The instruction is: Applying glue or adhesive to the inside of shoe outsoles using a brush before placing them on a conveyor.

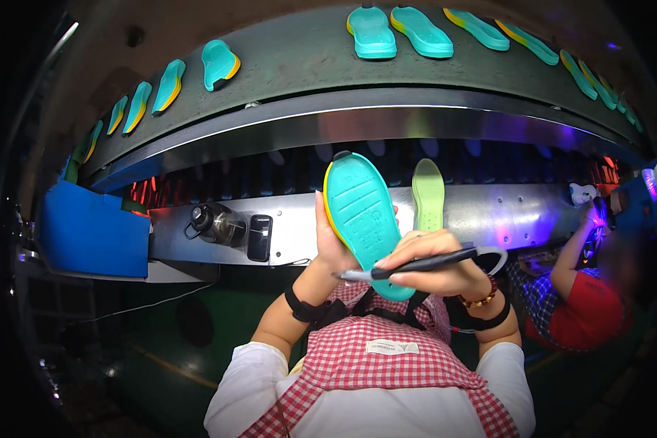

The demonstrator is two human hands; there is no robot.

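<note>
My left hand (pixel 333 239) is closed around the edge of a teal shoe sole (pixel 359 197) with a yellow side band. The sole tilts in front of my apron, its grooved face toward me and a dark patch at its top end. My right hand (pixel 436 255) grips a black pen-shaped tool (pixel 423 264) across the sole's lower part. The tool has a greyish tip at its left, and a pale tube curls from its right end. Whether the tip touches the sole I cannot tell. Just beyond my right hand lies a pale green sole (pixel 428 191) on the metal ledge.
Past the metal ledge (pixel 504 212), a dark conveyor belt (pixel 292 62) carries several teal soles. A dark bottle (pixel 217 224) and a black phone (pixel 259 238) rest at left, near a blue panel (pixel 87 230). A person in red (pixel 588 310) works at right.
</note>
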